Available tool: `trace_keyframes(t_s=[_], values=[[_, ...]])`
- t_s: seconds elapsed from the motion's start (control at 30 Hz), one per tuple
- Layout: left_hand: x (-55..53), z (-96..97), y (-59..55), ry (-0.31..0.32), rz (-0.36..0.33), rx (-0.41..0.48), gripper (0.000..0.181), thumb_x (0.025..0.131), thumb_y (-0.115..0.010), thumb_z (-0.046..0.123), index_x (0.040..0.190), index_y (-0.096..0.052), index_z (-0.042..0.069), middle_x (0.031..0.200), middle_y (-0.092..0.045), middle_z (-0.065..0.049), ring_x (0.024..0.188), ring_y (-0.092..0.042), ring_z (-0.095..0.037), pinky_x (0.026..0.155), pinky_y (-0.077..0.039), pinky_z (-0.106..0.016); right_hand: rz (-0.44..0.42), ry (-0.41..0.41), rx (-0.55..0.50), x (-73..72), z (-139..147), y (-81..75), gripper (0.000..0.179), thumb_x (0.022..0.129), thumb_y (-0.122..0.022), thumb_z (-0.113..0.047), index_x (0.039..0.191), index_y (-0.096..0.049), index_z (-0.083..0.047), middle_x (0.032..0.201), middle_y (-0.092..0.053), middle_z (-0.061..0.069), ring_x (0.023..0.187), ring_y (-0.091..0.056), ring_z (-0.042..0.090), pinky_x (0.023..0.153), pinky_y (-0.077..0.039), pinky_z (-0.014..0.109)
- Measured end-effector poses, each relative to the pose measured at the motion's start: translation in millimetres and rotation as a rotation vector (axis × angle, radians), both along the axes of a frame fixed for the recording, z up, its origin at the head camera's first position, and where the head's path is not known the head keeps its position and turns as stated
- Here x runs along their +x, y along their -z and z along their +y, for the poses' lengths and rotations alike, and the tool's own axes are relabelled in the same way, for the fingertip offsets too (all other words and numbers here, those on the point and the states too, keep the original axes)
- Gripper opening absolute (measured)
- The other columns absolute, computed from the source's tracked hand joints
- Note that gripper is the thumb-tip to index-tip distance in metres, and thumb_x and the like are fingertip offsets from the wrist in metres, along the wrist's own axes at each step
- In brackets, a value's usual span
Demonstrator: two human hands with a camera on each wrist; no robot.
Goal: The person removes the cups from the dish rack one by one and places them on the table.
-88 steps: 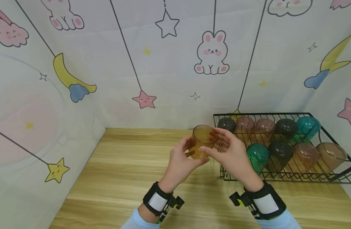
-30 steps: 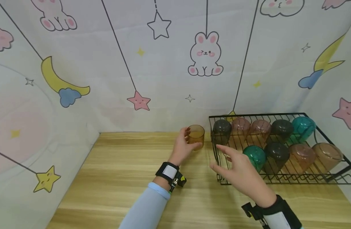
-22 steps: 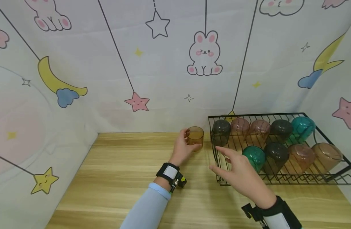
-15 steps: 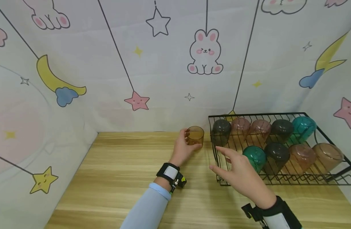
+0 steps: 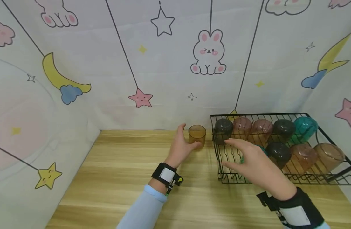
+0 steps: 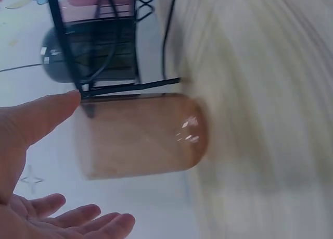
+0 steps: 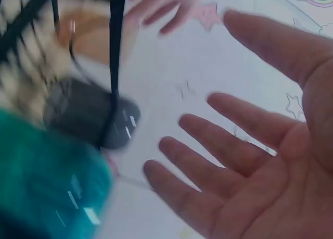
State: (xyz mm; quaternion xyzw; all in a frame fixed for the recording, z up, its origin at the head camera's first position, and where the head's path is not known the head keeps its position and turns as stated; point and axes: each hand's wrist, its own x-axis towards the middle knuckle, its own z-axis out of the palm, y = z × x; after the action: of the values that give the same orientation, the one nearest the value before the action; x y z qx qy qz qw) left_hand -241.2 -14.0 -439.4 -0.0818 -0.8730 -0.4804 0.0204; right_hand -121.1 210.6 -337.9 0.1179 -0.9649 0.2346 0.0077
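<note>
An amber cup (image 5: 197,135) stands mouth up on the wooden table, left of the black wire rack. Beside it is my left hand (image 5: 179,149), thumb and fingers spread apart; in the left wrist view a gap shows between the fingers and the cup (image 6: 143,137). My right hand (image 5: 259,163) is over the rack's front left, fingers extended and holding nothing. In the head view it covers most of a green cup in the front row. The right wrist view shows that green cup (image 7: 49,179), blurred, beside the open palm (image 7: 276,181).
The black wire rack (image 5: 259,113) holds two rows of upturned cups, among them a grey cup (image 5: 223,131) at back left, a teal cup (image 5: 305,128) at back right and a brownish cup (image 5: 329,157) at front right. A printed cloth backdrop (image 5: 169,70) rises behind the table.
Both hands held the amber cup up at first; the left hand then had it at the table. Now the left fingers have come off it, and the right hand has shifted right, over the green cup.
</note>
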Motion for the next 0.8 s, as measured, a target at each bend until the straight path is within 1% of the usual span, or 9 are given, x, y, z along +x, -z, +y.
trace_keyframes(t_s=[0.07, 0.17, 0.27, 0.33, 0.47, 0.57, 0.67, 0.73, 0.8], values=[[7.6, -6.5, -9.7, 0.013, 0.042, -0.031, 0.096, 0.074, -0.078, 0.037, 0.148, -0.019, 0.021, 0.151, -0.031, -0.009, 0.135, -0.035, -0.028, 0.104, -0.039, -0.047, -0.011, -0.006, 0.063, -1.7, 10, -8.9, 0.076, 0.078, -0.064, -0.06, 0.138, -0.044, -0.017, 0.142, -0.045, 0.011, 0.123, -0.048, 0.035, 0.09, -0.047, 0.053], [20.8, -18.1, -21.9, 0.033, 0.133, -0.099, 0.09, 0.077, -0.076, 0.037, 0.148, -0.021, 0.022, 0.15, -0.031, -0.006, 0.136, -0.035, -0.026, 0.106, -0.038, -0.045, -0.021, -0.021, 0.144, -5.5, 24, -18.5, 0.077, 0.076, -0.071, -0.051, 0.138, -0.045, -0.015, 0.141, -0.044, 0.015, 0.124, -0.045, 0.038, 0.09, -0.046, 0.054], [35.1, -28.3, -31.5, 0.055, 0.223, -0.187, 0.084, 0.08, -0.073, 0.037, 0.147, -0.026, 0.02, 0.149, -0.033, -0.004, 0.137, -0.034, -0.023, 0.108, -0.036, -0.043, -0.048, -0.042, 0.183, -8.9, 32, -21.9, 0.079, 0.074, -0.077, -0.042, 0.138, -0.044, -0.012, 0.142, -0.042, 0.019, 0.126, -0.043, 0.041, 0.09, -0.046, 0.054], [45.5, -34.5, -36.2, 0.069, 0.257, -0.235, 0.081, 0.08, -0.072, 0.037, 0.146, -0.029, 0.019, 0.15, -0.032, -0.004, 0.138, -0.032, -0.022, 0.109, -0.034, -0.043, -0.081, -0.054, 0.201, -11.2, 34, -20.7, 0.081, 0.071, -0.08, -0.039, 0.138, -0.044, -0.012, 0.142, -0.04, 0.02, 0.126, -0.041, 0.042, 0.089, -0.047, 0.054], [67.1, -44.6, -40.6, 0.098, 0.262, -0.296, 0.079, 0.081, -0.071, 0.04, 0.146, -0.032, 0.021, 0.151, -0.031, -0.006, 0.139, -0.031, -0.025, 0.108, -0.035, -0.046, -0.121, -0.067, 0.261, -15.9, 34, -15.0, 0.079, 0.066, -0.084, -0.032, 0.134, -0.05, -0.01, 0.141, -0.041, 0.022, 0.126, -0.04, 0.044, 0.086, -0.048, 0.054], [80.4, -49.3, -41.0, 0.12, 0.268, -0.339, 0.079, 0.079, -0.072, 0.042, 0.145, -0.034, 0.021, 0.149, -0.033, -0.008, 0.138, -0.032, -0.026, 0.108, -0.036, -0.046, -0.106, -0.07, 0.334, -19.9, 35, -10.2, 0.074, 0.064, -0.085, -0.027, 0.129, -0.054, -0.009, 0.14, -0.043, 0.022, 0.125, -0.041, 0.045, 0.084, -0.048, 0.055], [90.4, -53.4, -41.5, 0.136, 0.268, -0.391, 0.08, 0.076, -0.075, 0.041, 0.144, -0.036, 0.021, 0.149, -0.034, -0.006, 0.139, -0.032, -0.027, 0.108, -0.035, -0.046, -0.074, -0.077, 0.412, -23.2, 36, -5.8, 0.07, 0.062, -0.084, -0.019, 0.126, -0.057, -0.008, 0.137, -0.047, 0.022, 0.124, -0.042, 0.045, 0.081, -0.049, 0.055], [95.0, -55.8, -41.4, 0.153, 0.253, -0.423, 0.083, 0.074, -0.079, 0.038, 0.143, -0.037, 0.02, 0.15, -0.034, -0.006, 0.138, -0.031, -0.029, 0.108, -0.035, -0.047, -0.055, -0.082, 0.458, -23.7, 37, -3.3, 0.067, 0.062, -0.082, -0.012, 0.125, -0.058, -0.007, 0.133, -0.05, 0.022, 0.122, -0.044, 0.045, 0.073, -0.051, 0.051], [98.7, -57.6, -41.5, 0.176, 0.227, -0.46, 0.086, 0.072, -0.081, 0.035, 0.144, -0.036, 0.02, 0.15, -0.033, -0.006, 0.139, -0.031, -0.031, 0.108, -0.034, -0.047, -0.049, -0.084, 0.492, -23.4, 36, -1.2, 0.063, 0.064, -0.078, -0.004, 0.124, -0.058, -0.006, 0.131, -0.052, 0.023, 0.12, -0.045, 0.047, 0.06, -0.051, 0.043]])
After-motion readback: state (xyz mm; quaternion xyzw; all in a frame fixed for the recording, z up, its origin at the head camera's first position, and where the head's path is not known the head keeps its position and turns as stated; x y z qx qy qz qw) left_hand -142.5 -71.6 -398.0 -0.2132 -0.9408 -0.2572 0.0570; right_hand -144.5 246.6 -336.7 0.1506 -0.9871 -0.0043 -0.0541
